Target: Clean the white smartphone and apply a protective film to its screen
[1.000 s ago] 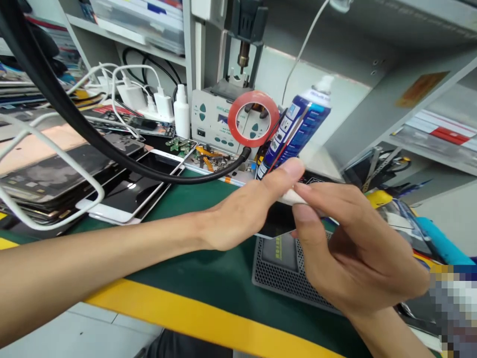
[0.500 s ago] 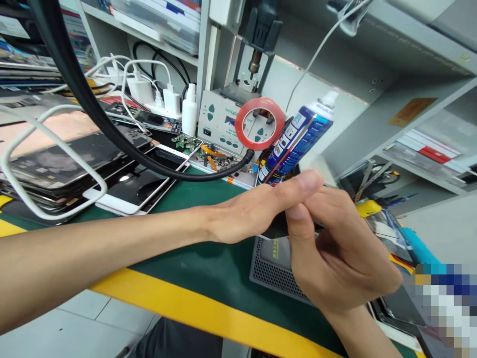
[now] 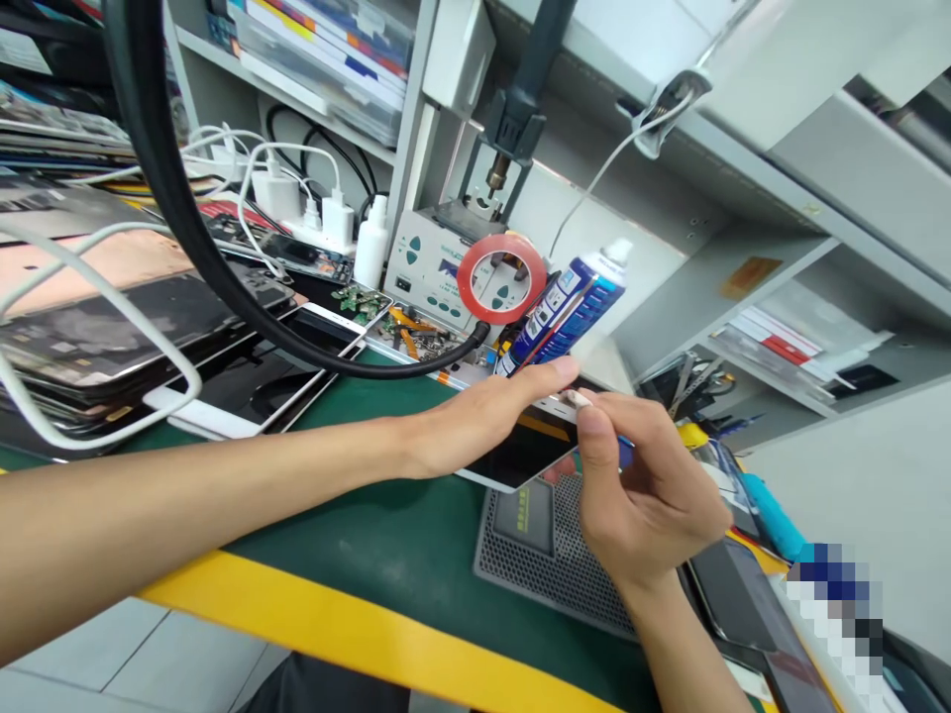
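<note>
My left hand (image 3: 482, 421) grips a white-framed phone (image 3: 512, 454) with a dark screen, holding it tilted above the green mat (image 3: 386, 525). Its thumb lies along the phone's top edge. My right hand (image 3: 639, 485) is closed in a pinch on a small white cable plug (image 3: 576, 400), which sits at the phone's upper right end. A bit of blue shows between the right fingers. Beneath both hands lies a dark perforated pad (image 3: 550, 555).
Behind the hands stand a blue spray can (image 3: 569, 307), a red tape roll (image 3: 501, 279) and a grey soldering station (image 3: 431, 262). A thick black hose (image 3: 215, 267) arcs across the left. Stacked phones and screens (image 3: 111, 337) fill the left side. The yellow table edge (image 3: 334, 634) runs in front.
The camera tilted and pulled back. The phone has come into plainer view under my left hand, and my right hand has shifted so the white plug shows at the phone's end.
</note>
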A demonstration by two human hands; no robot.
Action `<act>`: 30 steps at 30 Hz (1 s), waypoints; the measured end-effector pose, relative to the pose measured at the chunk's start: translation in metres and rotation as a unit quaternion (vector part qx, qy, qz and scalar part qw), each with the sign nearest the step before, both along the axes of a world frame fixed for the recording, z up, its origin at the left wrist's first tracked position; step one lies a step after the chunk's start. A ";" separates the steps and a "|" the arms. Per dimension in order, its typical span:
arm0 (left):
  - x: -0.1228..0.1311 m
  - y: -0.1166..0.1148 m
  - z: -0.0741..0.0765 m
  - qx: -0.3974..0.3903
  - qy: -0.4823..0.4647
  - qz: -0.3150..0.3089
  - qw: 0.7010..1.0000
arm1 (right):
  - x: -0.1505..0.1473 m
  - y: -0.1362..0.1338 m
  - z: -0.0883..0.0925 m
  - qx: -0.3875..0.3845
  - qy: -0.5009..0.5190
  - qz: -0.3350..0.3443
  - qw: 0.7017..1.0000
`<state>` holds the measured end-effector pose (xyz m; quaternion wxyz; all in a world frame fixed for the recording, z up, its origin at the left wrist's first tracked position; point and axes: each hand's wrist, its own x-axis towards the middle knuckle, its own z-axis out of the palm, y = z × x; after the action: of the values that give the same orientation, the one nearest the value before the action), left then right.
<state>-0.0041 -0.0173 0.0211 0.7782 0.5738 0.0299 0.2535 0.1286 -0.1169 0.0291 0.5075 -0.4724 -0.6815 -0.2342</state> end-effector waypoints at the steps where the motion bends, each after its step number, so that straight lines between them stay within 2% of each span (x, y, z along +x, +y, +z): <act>1: 0.000 0.000 0.000 -0.010 -0.004 -0.005 1.000 | 0.002 0.000 -0.001 -0.005 0.012 -0.004 1.000; 9: -0.002 0.001 0.001 -0.045 0.013 -0.027 0.999 | 0.005 -0.001 -0.007 -0.029 0.048 -0.005 0.998; 16: -0.004 0.002 -0.001 -0.010 0.014 -0.015 1.000 | 0.002 -0.001 -0.008 -0.025 0.052 -0.017 0.998; 23: -0.007 0.001 0.000 -0.010 0.011 -0.024 1.000 | -0.002 0.002 -0.012 -0.009 0.069 -0.026 0.997; 26: -0.006 0.001 -0.003 -0.018 -0.005 -0.019 1.000 | -0.002 0.002 -0.012 -0.005 0.049 -0.033 0.998; 30: -0.006 0.000 -0.004 -0.043 0.008 -0.044 0.998 | -0.002 0.002 -0.010 -0.004 0.001 -0.045 0.999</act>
<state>-0.0098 -0.0171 0.0167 0.8123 0.5425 0.0213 0.2129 0.1263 -0.1149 0.0191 0.4949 -0.5049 -0.6601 -0.2540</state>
